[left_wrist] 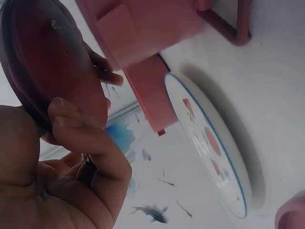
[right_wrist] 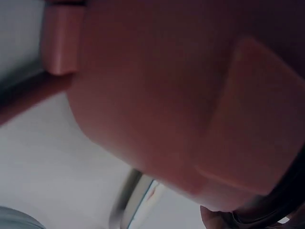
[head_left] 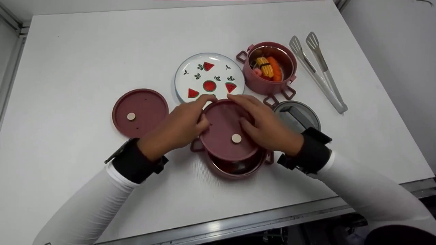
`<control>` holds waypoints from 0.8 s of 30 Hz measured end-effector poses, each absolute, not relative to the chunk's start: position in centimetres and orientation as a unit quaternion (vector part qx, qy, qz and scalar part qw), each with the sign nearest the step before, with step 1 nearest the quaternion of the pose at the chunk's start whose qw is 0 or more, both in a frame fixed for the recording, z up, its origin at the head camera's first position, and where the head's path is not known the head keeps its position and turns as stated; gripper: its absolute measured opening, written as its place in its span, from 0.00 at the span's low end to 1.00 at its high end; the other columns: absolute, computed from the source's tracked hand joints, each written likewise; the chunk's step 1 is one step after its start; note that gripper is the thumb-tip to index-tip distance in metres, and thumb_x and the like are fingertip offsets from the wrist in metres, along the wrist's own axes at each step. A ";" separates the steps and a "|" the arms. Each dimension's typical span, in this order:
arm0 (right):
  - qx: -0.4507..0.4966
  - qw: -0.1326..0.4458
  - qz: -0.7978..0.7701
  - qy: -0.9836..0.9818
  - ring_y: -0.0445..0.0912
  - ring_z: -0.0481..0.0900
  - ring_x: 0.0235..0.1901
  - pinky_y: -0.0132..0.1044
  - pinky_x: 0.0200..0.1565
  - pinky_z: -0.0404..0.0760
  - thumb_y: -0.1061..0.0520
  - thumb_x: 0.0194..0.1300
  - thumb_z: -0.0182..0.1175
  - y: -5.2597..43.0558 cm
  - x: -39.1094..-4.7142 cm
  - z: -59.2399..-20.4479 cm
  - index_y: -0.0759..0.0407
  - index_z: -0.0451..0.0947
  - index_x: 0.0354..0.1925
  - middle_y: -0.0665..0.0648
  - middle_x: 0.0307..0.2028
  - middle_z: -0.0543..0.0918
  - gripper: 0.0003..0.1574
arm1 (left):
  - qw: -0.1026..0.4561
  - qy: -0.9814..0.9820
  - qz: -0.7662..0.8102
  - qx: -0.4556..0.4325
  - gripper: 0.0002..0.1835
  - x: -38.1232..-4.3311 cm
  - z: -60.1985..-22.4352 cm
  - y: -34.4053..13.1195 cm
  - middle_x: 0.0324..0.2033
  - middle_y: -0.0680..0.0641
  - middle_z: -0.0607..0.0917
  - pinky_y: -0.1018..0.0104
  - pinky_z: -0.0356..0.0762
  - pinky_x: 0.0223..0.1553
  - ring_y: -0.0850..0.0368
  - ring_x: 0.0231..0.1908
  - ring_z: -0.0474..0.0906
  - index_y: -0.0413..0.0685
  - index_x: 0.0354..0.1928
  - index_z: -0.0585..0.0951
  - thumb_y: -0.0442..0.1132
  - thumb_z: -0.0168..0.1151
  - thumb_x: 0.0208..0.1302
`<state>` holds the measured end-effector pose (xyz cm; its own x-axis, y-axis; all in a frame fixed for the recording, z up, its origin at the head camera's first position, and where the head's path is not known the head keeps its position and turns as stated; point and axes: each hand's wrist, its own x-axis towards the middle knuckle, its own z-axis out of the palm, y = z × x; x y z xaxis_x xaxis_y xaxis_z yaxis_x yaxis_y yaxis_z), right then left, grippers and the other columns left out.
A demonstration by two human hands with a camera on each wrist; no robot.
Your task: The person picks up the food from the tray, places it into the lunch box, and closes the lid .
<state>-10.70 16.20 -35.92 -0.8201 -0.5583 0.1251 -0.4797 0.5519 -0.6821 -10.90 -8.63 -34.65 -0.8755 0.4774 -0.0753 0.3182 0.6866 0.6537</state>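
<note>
A dark red round lid (head_left: pixel 223 124) with a pale knob is tilted above a matching two-handled pot (head_left: pixel 235 176), whose near part shows uncovered and dark inside. My left hand (head_left: pixel 180 124) grips the lid's left edge, thumb on top and fingers at the rim. On the right edge, my right hand (head_left: pixel 267 122) holds the same lid. The left wrist view shows the lid (left_wrist: pixel 62 76) edge-on between fingers and thumb. In the right wrist view the pot's wall (right_wrist: pixel 143 105) fills most of the picture, and only a bit of the hand shows.
A second red lid (head_left: pixel 150 105) lies left. Behind the hands sits a watermelon-patterned plate (head_left: pixel 190 76). At its right stands another pot (head_left: pixel 264 86) holding toy-like food, with a grey lid (head_left: pixel 308 110) nearer me. Metal tongs (head_left: pixel 327 83) lie far right.
</note>
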 end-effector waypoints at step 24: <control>-0.284 0.041 -0.406 0.868 0.42 0.69 0.67 0.42 0.66 0.72 0.77 0.62 0.47 17.5 -8.8 -38.7 0.50 0.65 0.72 0.50 0.68 0.71 0.45 | 0.023 0.916 0.272 0.292 0.24 -9.3 -37.8 -7.3 0.54 0.49 0.85 0.56 0.81 0.37 0.54 0.40 0.83 0.54 0.67 0.70 0.37 0.53 0.70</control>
<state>-8.84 17.46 -38.67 -0.8349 -0.5269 0.1592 -0.4601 0.5094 -0.7272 -9.33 -7.29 -37.78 -0.8281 0.5482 0.1171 0.5231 0.6807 0.5129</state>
